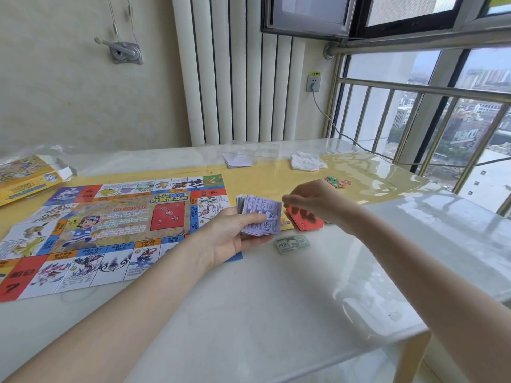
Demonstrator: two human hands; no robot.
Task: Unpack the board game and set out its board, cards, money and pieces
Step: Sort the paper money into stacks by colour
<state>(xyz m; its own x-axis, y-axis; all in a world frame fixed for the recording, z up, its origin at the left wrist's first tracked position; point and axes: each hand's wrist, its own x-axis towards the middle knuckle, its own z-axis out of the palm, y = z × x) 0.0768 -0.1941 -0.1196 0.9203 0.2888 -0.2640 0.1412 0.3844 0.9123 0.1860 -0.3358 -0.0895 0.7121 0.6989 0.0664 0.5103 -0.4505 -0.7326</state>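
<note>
The colourful paper game board [110, 230] lies unfolded on the left half of the table. My left hand [235, 236] grips a fanned stack of purple play money [260, 214] just past the board's right edge. My right hand [312, 200] hovers over the stack's right end, fingers bent down near the top note; whether it touches the note I cannot tell. Under that hand lies a pile of red cards [307, 221]. A small green pile of notes [291, 243] lies flat on the table nearer me. Red and green small pieces [336, 182] sit farther back.
The yellow game box [25, 175] lies open at the far left. A clear plastic wrapper and folded paper [239, 160] and a crumpled white cloth [307, 161] sit at the back. A cable [345, 136] runs from a wall socket. The table's edge [359, 355] is on the right, by window railings.
</note>
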